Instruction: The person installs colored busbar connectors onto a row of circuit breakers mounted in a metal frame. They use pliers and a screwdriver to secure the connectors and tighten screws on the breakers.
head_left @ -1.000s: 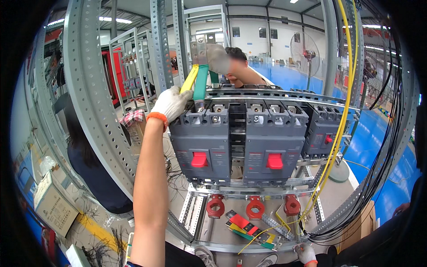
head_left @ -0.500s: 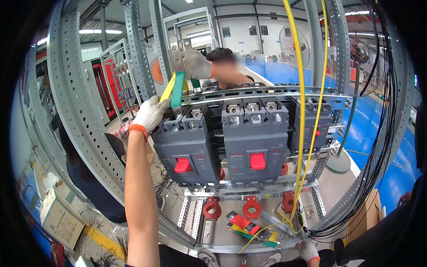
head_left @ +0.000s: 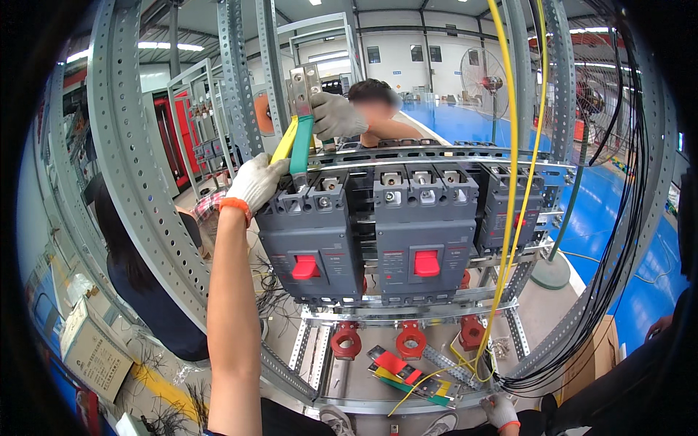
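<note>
My left hand [head_left: 256, 186], in a white glove with an orange cuff, is closed around the lower end of a yellow-sleeved busbar [head_left: 286, 139]. It rests at the top left corner of the left grey circuit breaker [head_left: 309, 236]. Beside it a green-sleeved busbar [head_left: 302, 144] runs down to that breaker's terminals. A co-worker's gloved hand [head_left: 336, 116] is at the bars' bare metal upper ends [head_left: 304, 86]. Low at the lower rail, my gloved right hand [head_left: 500, 410] has curled fingers; what they hold, if anything, is hidden.
A middle breaker [head_left: 425, 236] and a smaller right breaker [head_left: 509, 207] share the perforated steel frame [head_left: 138, 145]. Yellow cables [head_left: 512, 145] hang in front. Red rings [head_left: 411, 340] sit below, with coloured busbars [head_left: 411, 374] near the lower rail. Black wires [head_left: 618, 261] droop at right.
The view has shifted slightly, so the breakers and busbars appear a little to the right and lower. My left hand stays at the yellow busbar, and the co-worker's hand stays at the bars' upper ends.
</note>
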`<state>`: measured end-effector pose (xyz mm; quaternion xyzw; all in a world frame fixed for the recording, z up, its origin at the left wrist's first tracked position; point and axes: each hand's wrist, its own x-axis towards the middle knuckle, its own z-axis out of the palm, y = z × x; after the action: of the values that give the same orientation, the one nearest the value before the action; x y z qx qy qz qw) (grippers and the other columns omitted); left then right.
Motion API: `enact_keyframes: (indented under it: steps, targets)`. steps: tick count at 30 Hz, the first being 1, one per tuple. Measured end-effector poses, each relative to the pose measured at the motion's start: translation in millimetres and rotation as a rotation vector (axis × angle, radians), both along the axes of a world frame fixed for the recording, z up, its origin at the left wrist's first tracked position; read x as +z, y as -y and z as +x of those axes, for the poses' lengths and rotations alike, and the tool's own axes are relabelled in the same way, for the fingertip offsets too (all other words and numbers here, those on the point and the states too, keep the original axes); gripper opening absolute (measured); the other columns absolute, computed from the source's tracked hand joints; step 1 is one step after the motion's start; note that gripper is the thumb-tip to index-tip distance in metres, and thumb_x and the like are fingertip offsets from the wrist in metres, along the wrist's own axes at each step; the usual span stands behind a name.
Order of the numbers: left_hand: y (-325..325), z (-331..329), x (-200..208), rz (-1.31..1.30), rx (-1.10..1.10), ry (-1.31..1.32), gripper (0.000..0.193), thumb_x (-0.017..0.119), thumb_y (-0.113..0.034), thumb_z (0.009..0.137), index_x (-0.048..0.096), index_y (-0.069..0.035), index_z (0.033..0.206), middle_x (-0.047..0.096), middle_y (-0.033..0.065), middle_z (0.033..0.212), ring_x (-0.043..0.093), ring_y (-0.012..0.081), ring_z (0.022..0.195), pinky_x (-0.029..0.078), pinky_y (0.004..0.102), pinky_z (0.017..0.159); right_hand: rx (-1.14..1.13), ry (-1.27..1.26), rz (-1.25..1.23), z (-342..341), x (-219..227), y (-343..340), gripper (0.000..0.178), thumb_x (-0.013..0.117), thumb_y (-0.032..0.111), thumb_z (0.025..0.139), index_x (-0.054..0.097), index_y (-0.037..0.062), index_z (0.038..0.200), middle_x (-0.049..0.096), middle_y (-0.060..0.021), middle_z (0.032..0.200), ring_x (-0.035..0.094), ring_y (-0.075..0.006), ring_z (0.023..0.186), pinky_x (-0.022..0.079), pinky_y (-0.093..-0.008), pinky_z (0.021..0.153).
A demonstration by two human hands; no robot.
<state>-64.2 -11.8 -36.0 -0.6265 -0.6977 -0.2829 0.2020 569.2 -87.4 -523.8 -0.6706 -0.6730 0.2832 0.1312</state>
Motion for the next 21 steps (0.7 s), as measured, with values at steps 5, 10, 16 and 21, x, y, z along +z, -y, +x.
enact_keyframes:
  steps: [5, 10, 16, 21]
  targets:
    - [4, 3, 1, -0.034, 0.06, -0.301, 0.027, 0.048, -0.024, 0.101, 0.068, -0.01, 0.111, 0.065, 0.0255, 0.101, 0.068, 0.0423, 0.095, 0.054, 0.0469, 0.084, 0.048, 0.003, 0.046, 4, -5, -1, 0.046, 0.068, 0.042, 0.092, 0.073, -0.0007, 0.109, 0.071, -0.0276, 0.104, 0.069, -0.0442, 0.101, 0.054, -0.049, 0.089]
    - [9, 12, 2, -0.054, 0.047, -0.228, 0.028, 0.046, -0.025, 0.103, 0.068, -0.011, 0.113, 0.065, 0.0252, 0.102, 0.067, 0.0432, 0.096, 0.053, 0.0468, 0.084, 0.026, 0.015, -0.006, -3, 10, 2, 0.046, 0.066, 0.042, 0.093, 0.072, -0.0002, 0.11, 0.071, -0.0282, 0.105, 0.068, -0.0445, 0.102, 0.054, -0.0496, 0.09]
    - [5, -1, -2, -0.02, 0.05, -0.326, 0.027, 0.05, -0.019, 0.1, 0.069, -0.017, 0.119, 0.063, 0.0227, 0.103, 0.067, 0.041, 0.095, 0.054, 0.0461, 0.083, 0.048, 0.039, -0.029, 0, -2, -3, 0.044, 0.067, 0.041, 0.093, 0.072, -0.0008, 0.106, 0.071, -0.0281, 0.102, 0.068, -0.0448, 0.099, 0.054, -0.05, 0.087]
    - [4, -1, -2, -0.027, 0.05, -0.337, 0.026, 0.051, -0.022, 0.1, 0.068, -0.013, 0.118, 0.064, 0.0245, 0.1, 0.067, 0.0412, 0.094, 0.054, 0.0458, 0.082, 0.054, 0.01, 0.034, 3, -11, -1, 0.044, 0.068, 0.041, 0.092, 0.072, -0.0011, 0.104, 0.071, -0.0284, 0.099, 0.068, -0.0454, 0.096, 0.054, -0.0504, 0.085]
